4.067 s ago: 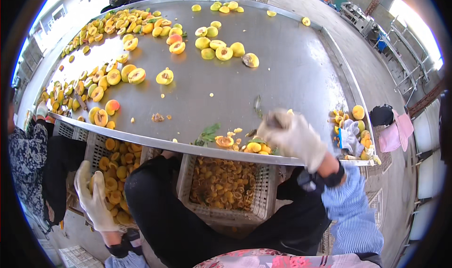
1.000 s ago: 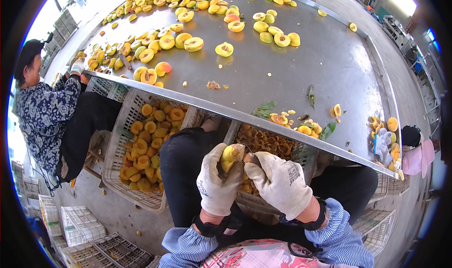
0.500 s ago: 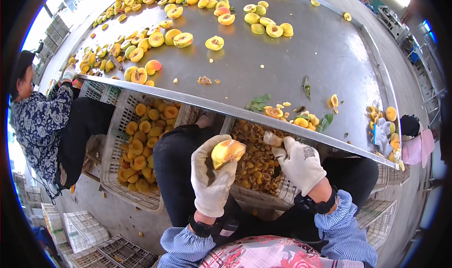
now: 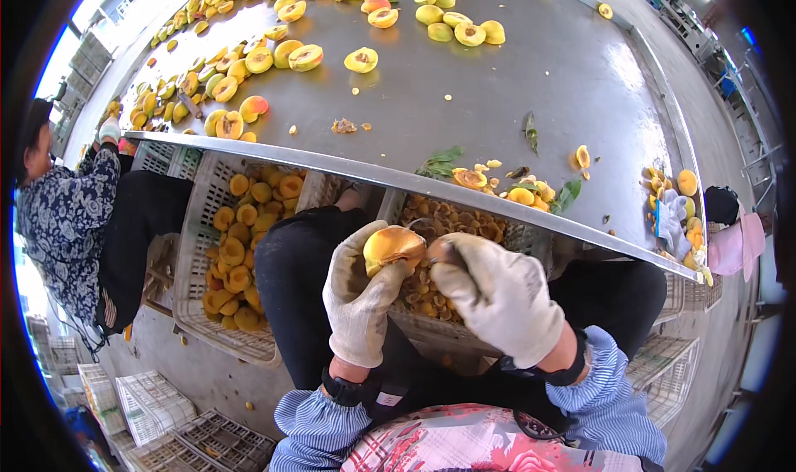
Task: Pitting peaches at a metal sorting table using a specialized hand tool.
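Observation:
My left hand (image 4: pixel 358 294), in a white glove, is closed round a yellow peach half (image 4: pixel 393 250) above my lap. Its cut side is turned toward my right hand (image 4: pixel 502 294), also gloved. The right fingers are wrapped round a small pitting tool (image 4: pixel 444 250). A brown, rounded part of it shows, with what looks like a thin curved metal edge near the peach. Both hands are close together, the tool at or almost at the fruit. Behind them, a crate of brown pits and scraps (image 4: pixel 452 219) sits partly under the table edge.
Peach halves (image 4: pixel 305 58) are scattered over the metal table (image 4: pixel 464 124), with leaves and scraps near its raised rim. Left of my knee stands a white crate (image 4: pixel 192 265) full of peach halves. A co-worker (image 4: pixel 70 198) sits at far left; a pink hat (image 4: pixel 738 244) shows at right.
My right hand has moved left and nearer with the tool, from over the pit crate to the peach half. My left hand has turned the peach slightly. The view has shifted a little.

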A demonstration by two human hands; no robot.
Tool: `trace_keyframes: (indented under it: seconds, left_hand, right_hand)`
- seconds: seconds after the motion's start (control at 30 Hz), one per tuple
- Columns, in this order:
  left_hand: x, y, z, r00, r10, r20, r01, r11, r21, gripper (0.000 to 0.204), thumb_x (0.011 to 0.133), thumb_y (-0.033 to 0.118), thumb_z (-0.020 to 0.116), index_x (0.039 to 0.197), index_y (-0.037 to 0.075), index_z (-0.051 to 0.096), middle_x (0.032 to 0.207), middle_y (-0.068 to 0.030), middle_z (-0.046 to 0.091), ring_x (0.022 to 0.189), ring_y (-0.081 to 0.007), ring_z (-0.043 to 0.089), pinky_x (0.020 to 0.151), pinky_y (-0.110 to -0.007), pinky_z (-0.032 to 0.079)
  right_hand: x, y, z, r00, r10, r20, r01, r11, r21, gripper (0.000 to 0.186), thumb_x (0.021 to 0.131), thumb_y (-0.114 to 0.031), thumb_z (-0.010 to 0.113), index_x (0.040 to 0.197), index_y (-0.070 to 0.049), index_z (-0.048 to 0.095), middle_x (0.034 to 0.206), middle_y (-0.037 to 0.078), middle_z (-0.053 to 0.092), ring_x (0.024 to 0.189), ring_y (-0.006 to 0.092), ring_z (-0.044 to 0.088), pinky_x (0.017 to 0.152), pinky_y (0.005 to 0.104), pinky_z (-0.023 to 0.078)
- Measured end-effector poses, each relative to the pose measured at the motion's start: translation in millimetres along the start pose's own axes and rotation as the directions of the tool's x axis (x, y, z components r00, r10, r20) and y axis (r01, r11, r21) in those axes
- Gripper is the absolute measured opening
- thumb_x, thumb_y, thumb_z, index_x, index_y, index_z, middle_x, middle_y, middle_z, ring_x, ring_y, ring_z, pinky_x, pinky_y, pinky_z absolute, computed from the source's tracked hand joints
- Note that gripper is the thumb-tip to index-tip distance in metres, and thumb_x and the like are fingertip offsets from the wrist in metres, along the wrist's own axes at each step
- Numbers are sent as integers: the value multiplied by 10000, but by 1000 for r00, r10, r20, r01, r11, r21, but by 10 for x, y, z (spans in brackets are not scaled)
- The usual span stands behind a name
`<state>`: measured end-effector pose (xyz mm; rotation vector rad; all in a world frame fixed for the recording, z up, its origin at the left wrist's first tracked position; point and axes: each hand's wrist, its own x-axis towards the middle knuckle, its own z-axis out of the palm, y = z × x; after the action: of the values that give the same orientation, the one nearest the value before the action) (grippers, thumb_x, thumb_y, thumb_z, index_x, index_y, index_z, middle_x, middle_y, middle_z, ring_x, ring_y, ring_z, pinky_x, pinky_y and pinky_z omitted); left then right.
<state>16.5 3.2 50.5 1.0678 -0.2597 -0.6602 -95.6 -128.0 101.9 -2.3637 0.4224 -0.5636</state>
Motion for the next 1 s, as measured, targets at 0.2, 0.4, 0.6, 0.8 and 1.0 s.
trace_keyframes:
  seconds: [0.2, 0.4, 0.6, 0.8, 1.0]
  left_hand:
    - [-38, -22, -7, 998, 60, -12, -59, 996, 67, 449, 899, -15, 703, 1317, -32, 540, 1229, -96, 632, 1104, -148, 615, 979, -276, 494]
    - [-47, -9, -7, 987, 159, 8, -159, 983, 98, 443, 868, -45, 712, 1280, -40, 551, 1222, -127, 639, 1107, -176, 624, 982, -309, 515]
    - [31, 16, 5, 995, 94, 27, -92, 994, -64, 470, 893, 46, 680, 1325, -40, 516, 1215, -157, 645, 1118, -263, 654, 911, -388, 588]
    - [8, -30, 0, 996, 87, 34, -90, 989, 118, 455, 884, -76, 674, 1318, -32, 543, 1251, -103, 620, 1120, -157, 613, 987, -294, 497]
    - [-9, -146, -89, 916, 380, 131, -399, 826, 398, 474, 809, -105, 726, 1247, -22, 565, 1221, -119, 622, 1101, -188, 620, 988, -315, 487]
  right_hand:
    - [-41, 37, 170, 999, -45, 13, 46, 989, -142, 242, 964, -301, 619, 1049, -74, 618, 816, 101, 668, 711, 284, 682, 591, 387, 540]
    - [-68, 188, 117, 989, 138, 58, -124, 972, -198, 246, 993, -304, 553, 1016, -70, 627, 879, 144, 704, 799, 339, 694, 675, 447, 547]
    - [-191, 645, -2, 932, 361, 43, -327, 884, -334, 285, 992, -299, 567, 1008, -28, 654, 936, 181, 723, 825, 364, 701, 726, 459, 554]
    - [69, -140, -74, 993, 106, 55, -107, 994, 22, 248, 995, -285, 575, 1008, -43, 627, 845, 154, 691, 745, 343, 691, 628, 424, 549]
    - [18, -68, 107, 999, 12, 32, -9, 995, -96, 210, 961, -282, 625, 981, -74, 605, 814, 121, 673, 690, 296, 678, 575, 395, 536]
